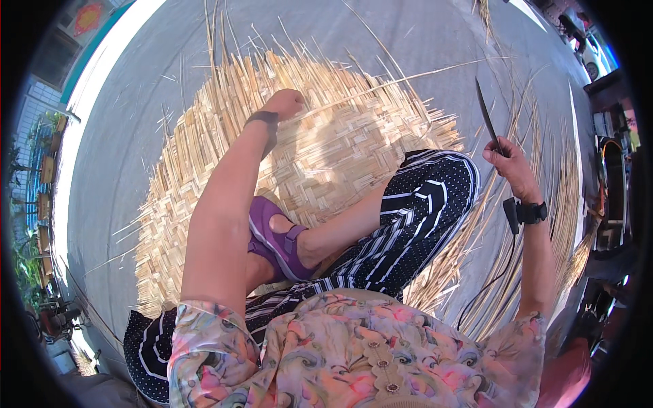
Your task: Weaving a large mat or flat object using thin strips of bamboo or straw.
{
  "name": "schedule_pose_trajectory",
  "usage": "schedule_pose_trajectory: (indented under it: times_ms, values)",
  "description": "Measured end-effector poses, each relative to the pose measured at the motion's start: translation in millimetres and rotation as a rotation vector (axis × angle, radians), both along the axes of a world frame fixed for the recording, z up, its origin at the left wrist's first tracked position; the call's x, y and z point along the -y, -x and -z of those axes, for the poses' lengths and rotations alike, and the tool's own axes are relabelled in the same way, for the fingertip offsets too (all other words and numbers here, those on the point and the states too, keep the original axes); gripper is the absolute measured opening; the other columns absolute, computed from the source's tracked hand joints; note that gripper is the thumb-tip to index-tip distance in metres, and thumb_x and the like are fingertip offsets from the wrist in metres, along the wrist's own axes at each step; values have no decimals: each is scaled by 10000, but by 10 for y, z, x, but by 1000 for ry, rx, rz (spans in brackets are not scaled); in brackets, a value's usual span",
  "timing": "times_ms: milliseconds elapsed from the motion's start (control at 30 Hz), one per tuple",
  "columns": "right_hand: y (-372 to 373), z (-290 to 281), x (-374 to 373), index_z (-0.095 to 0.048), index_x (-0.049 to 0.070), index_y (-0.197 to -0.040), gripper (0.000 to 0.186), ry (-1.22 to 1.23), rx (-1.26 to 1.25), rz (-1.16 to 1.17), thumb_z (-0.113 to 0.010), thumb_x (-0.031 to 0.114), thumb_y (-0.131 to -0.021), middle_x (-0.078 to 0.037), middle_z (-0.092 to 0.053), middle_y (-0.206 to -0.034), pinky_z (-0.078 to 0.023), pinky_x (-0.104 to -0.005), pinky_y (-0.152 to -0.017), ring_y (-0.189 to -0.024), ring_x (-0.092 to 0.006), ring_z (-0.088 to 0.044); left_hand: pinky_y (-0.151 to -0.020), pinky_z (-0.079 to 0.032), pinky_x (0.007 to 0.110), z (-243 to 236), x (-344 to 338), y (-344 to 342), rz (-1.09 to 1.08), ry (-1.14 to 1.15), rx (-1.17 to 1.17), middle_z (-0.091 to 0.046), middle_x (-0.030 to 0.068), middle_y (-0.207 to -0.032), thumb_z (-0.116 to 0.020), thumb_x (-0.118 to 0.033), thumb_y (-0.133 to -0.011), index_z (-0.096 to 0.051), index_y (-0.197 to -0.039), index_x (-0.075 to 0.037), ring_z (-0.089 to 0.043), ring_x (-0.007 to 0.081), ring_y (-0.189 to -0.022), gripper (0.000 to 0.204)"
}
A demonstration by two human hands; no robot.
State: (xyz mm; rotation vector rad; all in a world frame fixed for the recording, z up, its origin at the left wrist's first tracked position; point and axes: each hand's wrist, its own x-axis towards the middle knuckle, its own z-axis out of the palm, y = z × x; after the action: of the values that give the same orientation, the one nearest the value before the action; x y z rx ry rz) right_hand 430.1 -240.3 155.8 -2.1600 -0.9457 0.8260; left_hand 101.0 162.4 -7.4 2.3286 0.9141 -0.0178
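A woven mat of pale straw-coloured strips (326, 160) lies on the ground, its frayed ends sticking out round its edge. My left hand (284, 103) rests on its upper middle with fingers curled; what they hold is hidden. Beside it a long loose strip (381, 85) runs toward the upper right across the weave. My right hand (507, 160) is raised beside my knee, closed on a long dark knife (484, 109) whose blade points up. My bent leg (422, 197) and a purple shoe (289, 251) are on the mat.
Bundles of loose strips (561, 217) lie on the grey pavement (126, 109) at the right. Planters with greenery (42, 204) line the left side. A parked vehicle (592, 64) and dark objects stand along the right edge. Pink cloth (571, 367) shows at the lower right.
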Motion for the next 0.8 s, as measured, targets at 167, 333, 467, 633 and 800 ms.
schedule_pose_trajectory:
  times_ms: [167, 333, 467, 633, 800]
  values:
    - [-58, 8, 188, -609, 69, -942, 262, 114, -69, 107, -763, 265, -860, 70, -495, -796, -353, -220, -699, -747, -50, -423, -882, -492, 402, 486, 1, -116, 17, 12, -172, -673, 158, -1126, -558, -164, -926, -636, -1143, -34, -640, 308, -1031, 265]
    - [-25, 232, 95, -605, 52, -949, 232, 102, -243, 69, -760, 202, -865, 57, -530, -822, -398, -229, -768, -792, -56, -466, -832, -481, 377, 435, -288, -162, 217, 309, -255, -678, 110, -981, -615, -325, -939, -690, -1016, -64, -626, 245, -938, 282]
    - [-96, 489, -53, -606, 44, -954, 236, 154, -264, -66, -768, 187, -858, 41, -538, -838, -419, -258, -781, -826, -83, -479, -532, -372, 259, -169, -173, -572, 240, 553, -244, -673, -17, -759, -624, -467, -932, -725, -925, -142, -503, 67, -643, 340]
    - [-241, 795, -414, -603, 18, -958, 268, 203, -245, -194, -771, 196, -848, -2, -543, -811, -417, -273, -739, -784, -103, -474, -554, -428, 216, -1153, 123, -1694, 403, 821, -15, -707, 4, -811, -677, -375, -902, -666, -960, -67, -645, 78, -772, 313]
    - [-369, 949, -712, -596, 23, -960, 299, 273, -203, -307, -777, 230, -840, -61, -558, -750, -417, -283, -687, -738, -112, -498, -716, -559, 264, -1509, 190, -2680, 538, 743, 133, -706, 60, -878, -635, -298, -931, -645, -954, -40, -693, 150, -881, 260]
